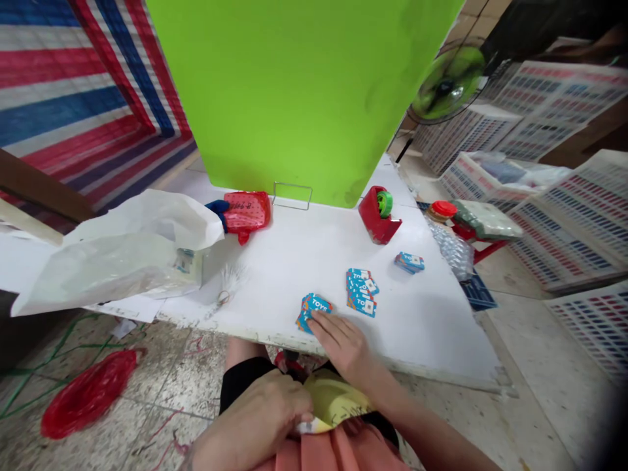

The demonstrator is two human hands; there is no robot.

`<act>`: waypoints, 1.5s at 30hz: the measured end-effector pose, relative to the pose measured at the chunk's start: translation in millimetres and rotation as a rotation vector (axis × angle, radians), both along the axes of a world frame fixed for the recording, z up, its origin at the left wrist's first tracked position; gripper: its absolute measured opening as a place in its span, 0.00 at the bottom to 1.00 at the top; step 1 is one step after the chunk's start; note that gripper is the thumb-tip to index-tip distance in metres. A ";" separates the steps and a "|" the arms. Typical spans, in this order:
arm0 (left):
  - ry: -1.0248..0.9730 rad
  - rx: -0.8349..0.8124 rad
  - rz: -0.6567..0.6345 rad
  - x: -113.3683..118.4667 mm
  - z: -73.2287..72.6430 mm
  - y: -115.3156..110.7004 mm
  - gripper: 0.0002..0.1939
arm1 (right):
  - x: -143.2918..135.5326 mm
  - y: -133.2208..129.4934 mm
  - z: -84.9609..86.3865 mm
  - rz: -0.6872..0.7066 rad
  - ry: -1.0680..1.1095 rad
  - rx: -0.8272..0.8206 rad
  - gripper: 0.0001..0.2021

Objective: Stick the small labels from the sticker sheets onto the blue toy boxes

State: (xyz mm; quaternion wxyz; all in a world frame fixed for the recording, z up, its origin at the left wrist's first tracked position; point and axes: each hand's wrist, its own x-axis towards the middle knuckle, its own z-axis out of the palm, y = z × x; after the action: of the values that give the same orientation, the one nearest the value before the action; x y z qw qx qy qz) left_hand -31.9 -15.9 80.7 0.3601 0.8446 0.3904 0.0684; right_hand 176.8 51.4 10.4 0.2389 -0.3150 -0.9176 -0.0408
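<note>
My right hand (342,343) rests at the table's front edge, its fingertips on a pile of blue cards (315,307) printed "TOYS". The fingers lie fairly flat and hold nothing. Down at my lap, my left hand (277,402) has its fingers closed on the edge of a yellow bag (336,399) with dark writing. To the right of the pile lie a spread group of the same cards (360,293) and, farther back, a small stack (409,262).
A green panel (304,98) rises behind the white table (304,252). On it are a red tape dispenser (377,217), a red packet (248,210), a white plastic bag (122,255) and a bundle of clear ties (228,288). A fan (449,85) and crates (569,222) stand right.
</note>
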 end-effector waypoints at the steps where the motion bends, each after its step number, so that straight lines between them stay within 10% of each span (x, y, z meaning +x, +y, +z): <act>1: 0.001 0.005 0.007 -0.4 -0.1 0.7 0.09 | 2.7 6.1 -0.1 -0.040 0.000 0.008 0.21; 20: 0.009 -0.006 0.089 1.1 -8.3 11.4 0.14 | -15.9 42.5 -6.7 -0.238 -0.050 -0.307 0.30; 27: 0.084 0.003 0.170 0.7 -5.9 20.5 0.05 | 43.5 45.0 -6.4 -0.345 0.040 -0.222 0.32; 37: -0.041 0.068 0.224 27.3 -12.6 49.5 0.12 | 80.6 -4.1 57.2 -0.084 -0.050 -0.688 0.14; 45: 0.016 -0.032 0.343 39.4 -28.5 62.2 0.07 | 99.0 10.5 54.3 -0.117 -0.220 -0.805 0.09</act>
State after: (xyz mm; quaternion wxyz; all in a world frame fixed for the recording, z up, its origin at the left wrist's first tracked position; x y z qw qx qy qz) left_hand 7.5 46.3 52.2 0.3535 0.7601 0.5327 0.1158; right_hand 275.8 61.9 64.7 -0.0053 -0.4286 -0.8609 0.2739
